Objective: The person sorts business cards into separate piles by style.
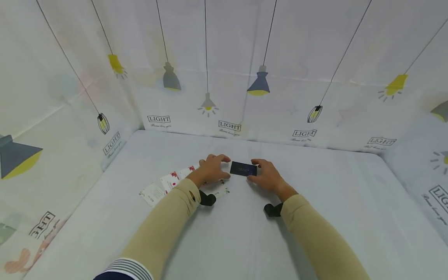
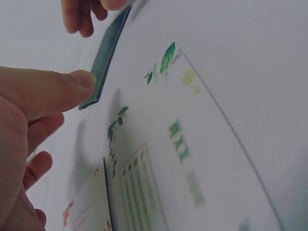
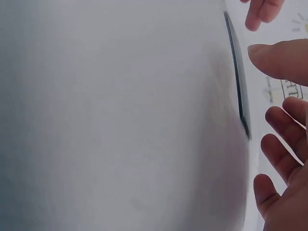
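A thin black card (image 1: 242,168) with small faint print lies flat on the white table, between the two hands. My left hand (image 1: 210,169) is at its left end, thumb and forefinger spread apart. In the left wrist view, the thumb of the left hand (image 2: 33,106) overlaps the near end of the dark card (image 2: 111,48). My right hand (image 1: 268,177) is at the other end, its thumb and forefinger around the right corners. The right wrist view shows the right hand (image 3: 293,149) with loosely bent, separated fingers and the card's dark edge (image 3: 236,67) beside the thumb.
Several white cards lie left of the black one, partly under my left forearm: one with red flowers (image 1: 170,181), one with green leaves (image 1: 152,194), another leafy card (image 1: 221,190). Black wrist mounts (image 1: 208,199) sit under both wrists. A lamp-printed curtain (image 1: 224,105) borders the table (image 1: 238,241).
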Demonstrator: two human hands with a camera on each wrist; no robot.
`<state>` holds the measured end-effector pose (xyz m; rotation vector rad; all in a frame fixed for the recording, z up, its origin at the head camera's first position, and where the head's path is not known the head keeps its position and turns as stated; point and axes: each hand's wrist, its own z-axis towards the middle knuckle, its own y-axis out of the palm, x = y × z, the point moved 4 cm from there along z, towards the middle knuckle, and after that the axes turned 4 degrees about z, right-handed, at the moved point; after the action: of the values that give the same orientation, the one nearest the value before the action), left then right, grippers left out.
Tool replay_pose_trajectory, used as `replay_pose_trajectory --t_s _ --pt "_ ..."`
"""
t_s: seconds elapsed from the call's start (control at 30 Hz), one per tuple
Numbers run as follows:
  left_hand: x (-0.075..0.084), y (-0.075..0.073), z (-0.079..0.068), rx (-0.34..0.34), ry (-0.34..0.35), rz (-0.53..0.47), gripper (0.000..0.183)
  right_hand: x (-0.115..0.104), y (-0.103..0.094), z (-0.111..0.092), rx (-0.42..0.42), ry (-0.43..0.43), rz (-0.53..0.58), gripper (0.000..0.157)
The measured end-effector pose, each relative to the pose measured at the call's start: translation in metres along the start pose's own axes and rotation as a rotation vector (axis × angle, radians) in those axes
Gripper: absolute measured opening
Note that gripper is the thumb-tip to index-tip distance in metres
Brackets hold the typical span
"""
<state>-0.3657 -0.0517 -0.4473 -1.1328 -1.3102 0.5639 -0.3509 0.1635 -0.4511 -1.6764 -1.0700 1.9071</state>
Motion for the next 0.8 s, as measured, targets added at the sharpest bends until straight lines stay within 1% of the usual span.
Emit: replay_pose_trajectory --t_s 0.2,0.37,0.47,0.6,0.7,0.8 --pt "-0.02 -0.008 -0.02 0.028 -0.03 -0.019 0.056 -0.022 0.007 -0.005 -0.028 -0.053 0.083 0.073" --pt "-0.031 -0.014 -0.036 0.022 -0.058 -0.06 0.054 -0.041 0.017 -0.008 -0.073 -0.104 0.084 0.066" --pt "-0.035 -0.018 -0.047 0.021 -0.051 -0.069 0.053 -0.05 0.026 -0.009 -0.101 -0.149 0.078 0.062" --pt "-0.036 -0.021 -0.063 0.04 -0.017 -0.053 0.052 -0.062 0.039 -0.007 -0.135 -0.211 0.072 0.057" --pt "-0.038 -0.021 -0.073 0.045 -0.001 -0.044 0.05 -0.068 0.05 -0.005 -0.168 -0.211 0.062 0.054" --pt "-0.04 -0.018 -0.083 0.043 0.008 -0.049 0.049 -0.071 0.06 -0.005 -0.198 -0.178 0.033 0.05"
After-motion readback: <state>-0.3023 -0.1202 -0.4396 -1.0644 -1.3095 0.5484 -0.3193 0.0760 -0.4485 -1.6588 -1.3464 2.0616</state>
